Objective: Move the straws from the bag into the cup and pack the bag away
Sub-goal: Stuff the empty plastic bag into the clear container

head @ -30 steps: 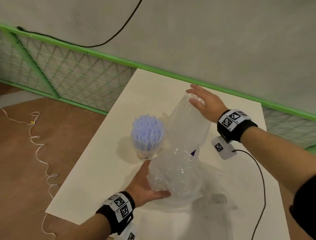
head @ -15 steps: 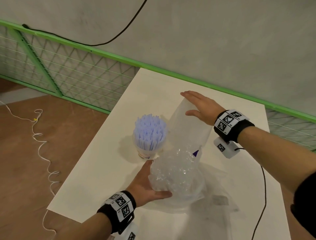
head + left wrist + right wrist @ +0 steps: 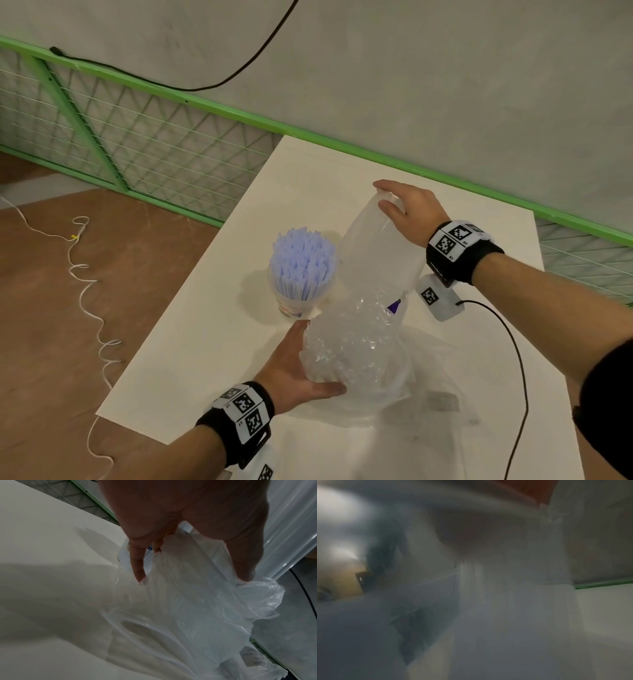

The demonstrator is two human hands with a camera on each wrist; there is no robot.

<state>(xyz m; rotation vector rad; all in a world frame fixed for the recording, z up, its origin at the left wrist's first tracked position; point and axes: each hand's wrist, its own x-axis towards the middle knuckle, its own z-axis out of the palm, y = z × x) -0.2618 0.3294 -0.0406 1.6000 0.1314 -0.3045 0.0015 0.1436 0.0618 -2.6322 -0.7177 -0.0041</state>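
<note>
Clear crinkled plastic bag (image 3: 359, 346) stands on the white table (image 3: 212, 342), beside the clear cup (image 3: 294, 305) packed with pale blue straws (image 3: 301, 260). Left hand (image 3: 294, 373) cups its crumpled base; right hand (image 3: 407, 209) lies flat-fingered on its top.

Left wrist: fingers (image 3: 137, 561) curl around film.

Right wrist: blurred; grip indiscernible.

Right wrist view is a blur behind the bag (image 3: 505, 615).
</note>
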